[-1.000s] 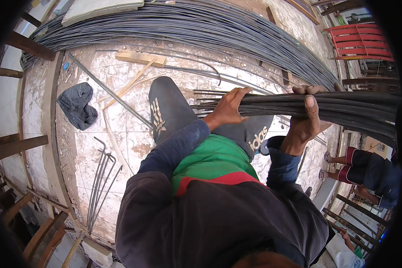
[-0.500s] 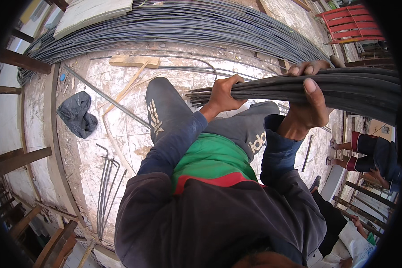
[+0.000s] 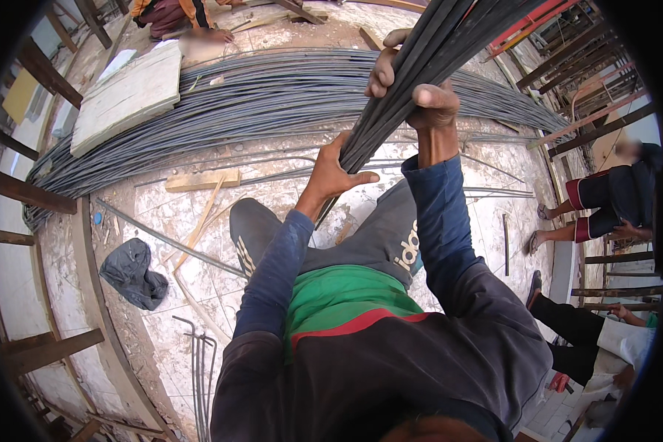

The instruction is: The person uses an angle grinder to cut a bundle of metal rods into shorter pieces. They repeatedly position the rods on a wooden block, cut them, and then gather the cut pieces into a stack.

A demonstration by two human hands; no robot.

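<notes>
A thick bundle of dark metal rods [image 3: 409,77] slants up and away from me, its far end leaving the picture at the top. Around its near end my left hand [image 3: 329,179] is closed, the thumb lying across the rods and the other fingers partly hidden. Further up, my right hand [image 3: 433,110] grips the bundle from beneath, fingertips showing on the left side and thumb on the right. A few rod tips stick out below my left hand, above the floor between my legs.
A long pile of rods [image 3: 272,92] stretches across the floor ahead, with a pale board [image 3: 129,96] on it. A wood block [image 3: 202,180], black plastic bag [image 3: 134,274] and bent rods [image 3: 199,361] lie nearby. People stand at right; another crouches beyond the pile.
The rod bundle has swung from pointing right to slanting up and forward, with both hands still on it. My view has shifted forward, bringing more of the far pile in.
</notes>
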